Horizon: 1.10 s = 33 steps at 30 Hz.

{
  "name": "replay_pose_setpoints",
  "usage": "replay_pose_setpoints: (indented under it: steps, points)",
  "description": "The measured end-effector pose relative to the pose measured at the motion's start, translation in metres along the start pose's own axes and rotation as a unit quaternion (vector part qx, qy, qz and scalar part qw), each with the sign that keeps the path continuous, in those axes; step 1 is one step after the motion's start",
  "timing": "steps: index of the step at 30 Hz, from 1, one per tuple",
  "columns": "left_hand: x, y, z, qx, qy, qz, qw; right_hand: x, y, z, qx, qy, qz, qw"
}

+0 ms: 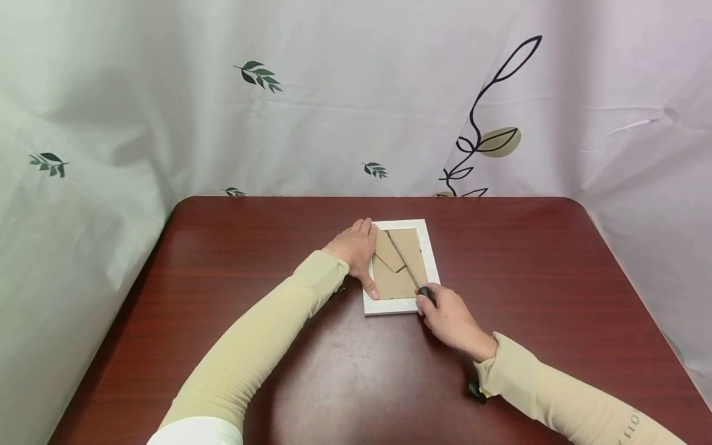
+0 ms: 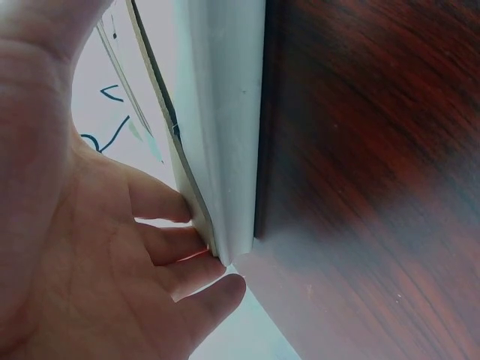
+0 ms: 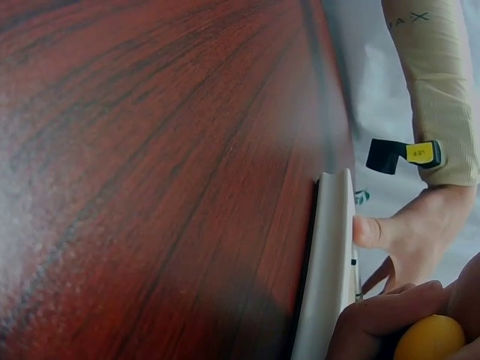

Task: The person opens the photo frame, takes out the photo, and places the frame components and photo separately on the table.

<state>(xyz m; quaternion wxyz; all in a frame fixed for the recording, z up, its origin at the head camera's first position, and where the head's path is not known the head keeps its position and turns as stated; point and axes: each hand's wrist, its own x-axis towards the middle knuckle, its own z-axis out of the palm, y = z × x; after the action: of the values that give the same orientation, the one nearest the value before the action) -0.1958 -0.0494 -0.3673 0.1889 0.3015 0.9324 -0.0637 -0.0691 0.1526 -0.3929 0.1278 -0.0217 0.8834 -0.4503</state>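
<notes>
A white picture frame (image 1: 392,306) lies face down on the table, its beige backing board (image 1: 395,288) showing. A flap (image 1: 387,253), which looks like the stand, lies slanted on the backing. My left hand (image 1: 355,248) rests on the frame's left side, fingers extended at the far corner and thumb on the near part. In the left wrist view those fingers touch the backing beside the white edge (image 2: 225,112). My right hand (image 1: 453,321) grips a screwdriver (image 1: 408,267) by its black handle, which has a yellow end (image 3: 431,339). Its tip reaches the flap's upper end.
The dark red wooden table (image 1: 528,266) extends around the frame. Behind it hangs a pale curtain (image 1: 334,111) with leaf prints. A black wrist device (image 3: 385,156) with a yellow label sits on the left sleeve.
</notes>
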Motion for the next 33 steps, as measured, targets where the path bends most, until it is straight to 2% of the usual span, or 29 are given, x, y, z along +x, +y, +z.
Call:
replay_pose_setpoints:
  steps: [14, 33]
  points:
    - [0.0014, -0.0004, -0.0003, -0.004, -0.007, -0.004, 1.0, -0.0015, 0.0002, 0.0001, 0.006, 0.0, -0.002, 1.0]
    - [0.0031, -0.0016, 0.0005, -0.007, -0.008, -0.009, 0.9999, -0.0005, 0.001, 0.0008, -0.023, -0.002, -0.011, 0.9997]
